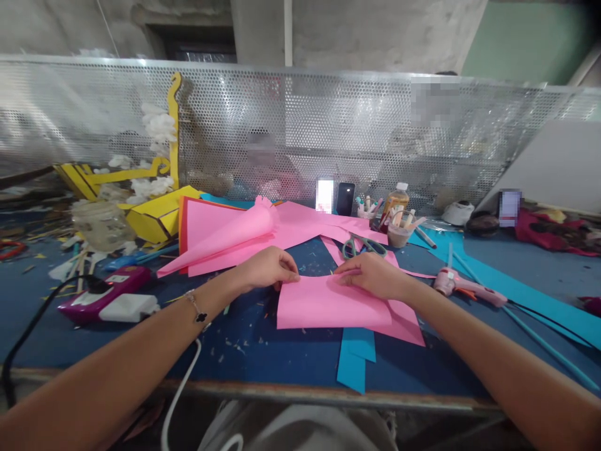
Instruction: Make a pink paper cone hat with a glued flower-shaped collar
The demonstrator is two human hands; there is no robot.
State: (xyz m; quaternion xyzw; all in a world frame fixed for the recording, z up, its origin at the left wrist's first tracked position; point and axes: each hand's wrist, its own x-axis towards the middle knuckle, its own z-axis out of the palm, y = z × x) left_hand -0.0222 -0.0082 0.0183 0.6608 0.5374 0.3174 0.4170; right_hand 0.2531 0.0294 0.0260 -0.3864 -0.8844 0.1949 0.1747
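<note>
A pink paper sheet (328,307) lies on the blue table (263,351) in front of me. My left hand (270,268) pinches its upper left edge with curled fingers. My right hand (370,274) presses on the sheet's upper right part, fingertips closed on the paper's top edge. The two hands sit close together, fingertips about a hand's width apart. A bracelet hangs on my left wrist.
A rolled pink paper cone (225,241) lies behind on more pink sheets. Scissors (362,248), a pink glue gun (462,287), a glue bottle (397,202), a cup of sticks (400,233), two phones (334,196), teal paper strips (355,363), a yellow cardboard model (150,207) and a purple power strip (110,297) surround them.
</note>
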